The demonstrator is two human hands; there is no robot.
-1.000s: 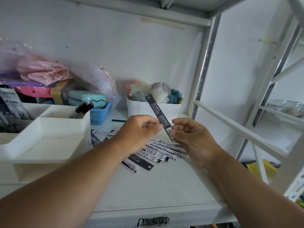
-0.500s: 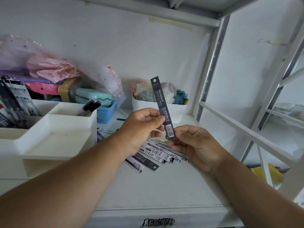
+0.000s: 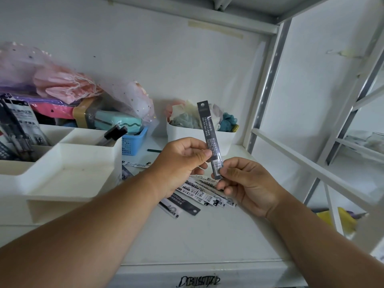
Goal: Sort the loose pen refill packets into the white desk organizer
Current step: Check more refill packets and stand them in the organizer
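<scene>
You've raised the dark refill packet (image 3: 209, 140) upright at frame center, both hands, left (image 3: 180, 163) and right (image 3: 247, 183), pinching it; the organizer (image 3: 62, 175) at left awaits.

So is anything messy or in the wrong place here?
Yes. Loose refill packets lie fanned in a jumble on the shelf, not in the white organizer at the left. One dark packet is pinched upright by both the left hand and right hand.

Both forearms and hands (image 3: 182, 161) are bare, with no sleeves.
</scene>
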